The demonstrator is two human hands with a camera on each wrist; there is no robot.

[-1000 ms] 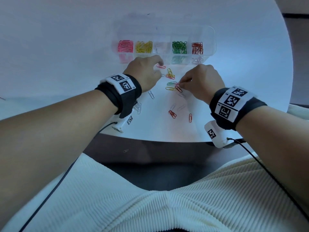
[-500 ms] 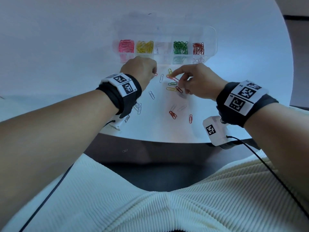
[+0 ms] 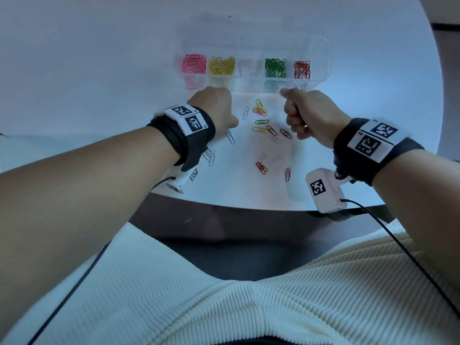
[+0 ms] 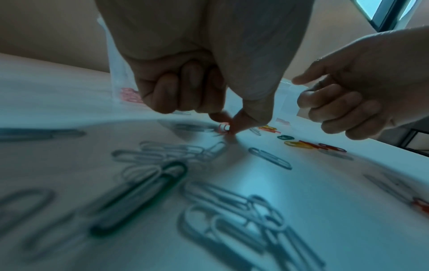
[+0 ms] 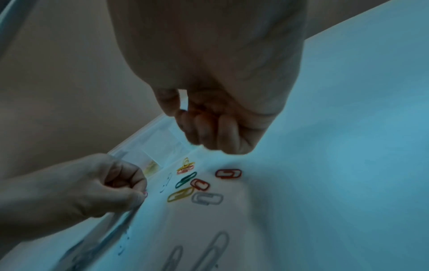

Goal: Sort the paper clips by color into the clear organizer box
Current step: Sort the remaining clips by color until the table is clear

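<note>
The clear organizer box [image 3: 321, 58] lies at the back of the white table, its compartments holding pink [image 3: 194, 64], yellow [image 3: 221, 66], white [image 3: 249, 66], green [image 3: 275, 67] and red clips [image 3: 301, 69]. Loose clips [image 3: 261, 122] of mixed colors are scattered between my hands. My left hand [image 4: 230, 124] pinches a pink clip [image 4: 223, 127] between thumb and forefinger, low on the table. My right hand [image 5: 185, 110] hovers raised just before the box, its fingers curled round what looks like a red clip [image 5: 197, 110].
A cluster of white clips [image 3: 209, 155] lies under my left wrist, and two red clips [image 3: 261, 168] sit near the table's curved front edge [image 3: 249, 207]. One clip [image 3: 188, 220] lies on the dark floor below. Cream ribbed fabric covers my lap.
My right hand has lifted off the clip pile and moved up and right toward the box. My left hand has stayed almost in place, still pinching the pink clip.
</note>
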